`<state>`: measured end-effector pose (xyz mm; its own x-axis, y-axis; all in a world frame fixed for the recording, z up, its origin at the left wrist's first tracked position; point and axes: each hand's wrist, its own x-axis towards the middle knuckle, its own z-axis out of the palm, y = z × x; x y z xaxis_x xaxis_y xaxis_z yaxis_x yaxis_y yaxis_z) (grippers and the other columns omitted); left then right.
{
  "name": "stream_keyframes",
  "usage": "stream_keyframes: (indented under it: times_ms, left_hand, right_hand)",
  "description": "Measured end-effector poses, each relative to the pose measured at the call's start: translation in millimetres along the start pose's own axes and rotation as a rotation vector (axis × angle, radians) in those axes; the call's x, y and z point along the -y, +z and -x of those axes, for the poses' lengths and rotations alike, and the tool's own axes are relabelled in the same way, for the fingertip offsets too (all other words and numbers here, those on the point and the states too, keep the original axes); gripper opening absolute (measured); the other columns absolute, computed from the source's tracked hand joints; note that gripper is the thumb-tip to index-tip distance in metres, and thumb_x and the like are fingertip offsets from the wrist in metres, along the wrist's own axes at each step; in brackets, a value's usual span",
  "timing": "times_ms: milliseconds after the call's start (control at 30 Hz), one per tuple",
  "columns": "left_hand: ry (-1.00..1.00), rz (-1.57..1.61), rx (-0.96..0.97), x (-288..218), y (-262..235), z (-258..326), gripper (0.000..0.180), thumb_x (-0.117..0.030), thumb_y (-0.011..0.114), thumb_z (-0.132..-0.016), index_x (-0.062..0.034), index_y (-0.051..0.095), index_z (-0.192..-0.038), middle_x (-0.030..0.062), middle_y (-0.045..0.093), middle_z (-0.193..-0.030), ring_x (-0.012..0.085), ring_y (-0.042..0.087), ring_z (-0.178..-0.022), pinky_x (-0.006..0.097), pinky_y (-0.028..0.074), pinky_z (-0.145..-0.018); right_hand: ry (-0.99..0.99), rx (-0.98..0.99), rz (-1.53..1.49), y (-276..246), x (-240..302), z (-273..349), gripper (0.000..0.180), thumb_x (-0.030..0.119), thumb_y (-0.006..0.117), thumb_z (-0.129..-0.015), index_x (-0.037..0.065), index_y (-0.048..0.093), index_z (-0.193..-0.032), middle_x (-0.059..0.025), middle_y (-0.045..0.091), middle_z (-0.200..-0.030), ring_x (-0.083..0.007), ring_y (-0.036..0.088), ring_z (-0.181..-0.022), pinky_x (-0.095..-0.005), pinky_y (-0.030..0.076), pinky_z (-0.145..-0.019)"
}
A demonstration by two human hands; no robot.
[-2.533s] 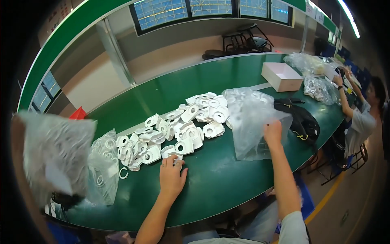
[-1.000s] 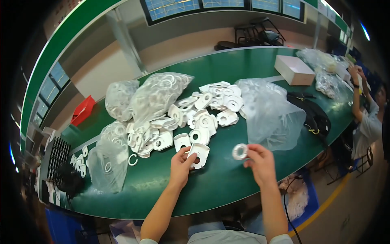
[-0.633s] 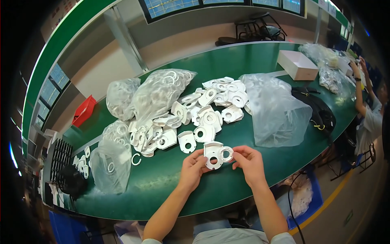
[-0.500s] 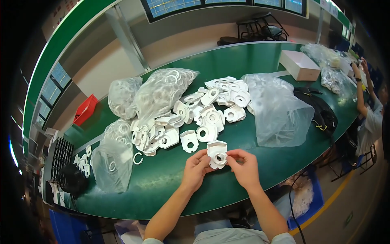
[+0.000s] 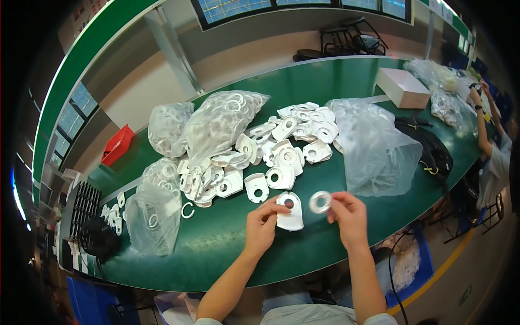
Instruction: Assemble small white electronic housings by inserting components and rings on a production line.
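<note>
Between the thumb and fingers of my left hand (image 5: 262,226) is a white plastic housing (image 5: 291,219), its round hole toward the far side and its broad end toward me. My right hand (image 5: 348,216) pinches a white ring (image 5: 320,202) by its right edge, just right of the housing and apart from it. Beyond both hands lies a heap of similar white housings (image 5: 286,157). The nearest loose housing (image 5: 256,187) rests flat on the green table (image 5: 216,244).
Clear bags of rings (image 5: 222,119) stand left of the heap; a large plastic bag (image 5: 374,151) lies right of it. A split ring (image 5: 187,210) sits near a flatter bag (image 5: 154,222). Farther out are a red bin (image 5: 117,145), a white box (image 5: 403,88), a black bag (image 5: 425,143) and a co-worker's arm (image 5: 481,116).
The ring has come away from the housing, and my right hand has moved right with it. In my left hand the housing has turned, its broad end now toward me.
</note>
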<state>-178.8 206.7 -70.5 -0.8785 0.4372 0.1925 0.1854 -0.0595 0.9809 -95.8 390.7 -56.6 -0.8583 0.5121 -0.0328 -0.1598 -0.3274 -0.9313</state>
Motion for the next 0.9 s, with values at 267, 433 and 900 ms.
stream_keyframes:
  times_ms: [267,433,900]
  left_hand:
    - [-0.174,0.326,0.071,-15,9,3,0.022,0.003,0.055,-0.086,0.0025,0.048,-0.107,0.0171,0.063,-0.104,0.0152,0.063,-0.088,0.022,0.049,-0.074]
    - [-0.242,0.299,0.047,-8,10,-3,0.029,0.005,0.057,-0.084,0.0056,0.049,-0.112,0.0179,0.062,-0.105,0.0181,0.064,-0.091,0.023,0.050,-0.078]
    - [-0.209,0.208,0.139,-15,-6,-2,0.028,0.001,0.064,-0.080,0.0019,0.057,-0.107,0.0090,0.065,-0.097,0.0125,0.062,-0.089,0.026,0.049,-0.081]
  right_hand:
    - [-0.163,0.056,0.449,29,-11,2,0.010,0.003,0.062,-0.080,-0.003,0.066,-0.086,-0.0038,0.064,-0.074,-0.0090,0.058,-0.064,-0.0217,0.047,-0.058]
    - [-0.187,0.053,0.449,28,-24,3,0.021,0.002,0.061,-0.081,-0.003,0.062,-0.101,-0.0077,0.064,-0.091,-0.0104,0.059,-0.079,-0.0224,0.048,-0.067]
    - [-0.015,0.272,0.116,39,-42,11,0.022,0.011,0.049,-0.093,-0.001,0.058,-0.108,-0.0042,0.064,-0.094,-0.0090,0.059,-0.086,-0.0214,0.045,-0.077]
